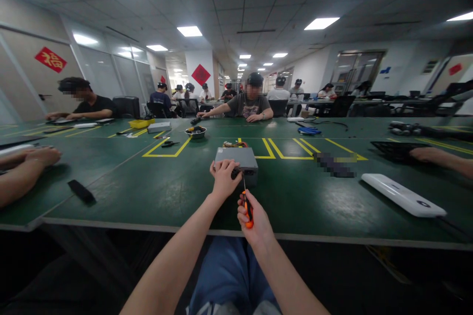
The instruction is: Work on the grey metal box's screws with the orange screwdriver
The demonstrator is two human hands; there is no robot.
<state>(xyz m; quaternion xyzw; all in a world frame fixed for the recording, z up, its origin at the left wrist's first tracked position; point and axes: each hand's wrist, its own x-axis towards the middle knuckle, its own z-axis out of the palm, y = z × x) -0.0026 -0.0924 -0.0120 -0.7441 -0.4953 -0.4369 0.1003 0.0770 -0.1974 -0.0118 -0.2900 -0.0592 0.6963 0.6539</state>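
A grey metal box that looks like a computer power supply (pixel 240 155) rests on the green table in front of me, with a bundle of coloured wires (pixel 235 144) behind it. My left hand (pixel 225 177) lies over its near left part, fingers bent around the top edge and near side. In my right hand (pixel 254 216) is an orange and black screwdriver (pixel 248 210), its fingers wrapped round the handle. The thin shaft points up and away to the near face of the box, close to my left fingertips. Whether its tip sits in a screw cannot be made out.
Yellow tape marks the green table (pixel 295 202). A metal bowl (pixel 195 132) of small parts stands beyond, left. A white device (pixel 402 194) lies right, a black object (pixel 81 191) left. Co-workers' arms (pixel 22 177) reach in from both sides; another person (pixel 251 103) sits opposite.
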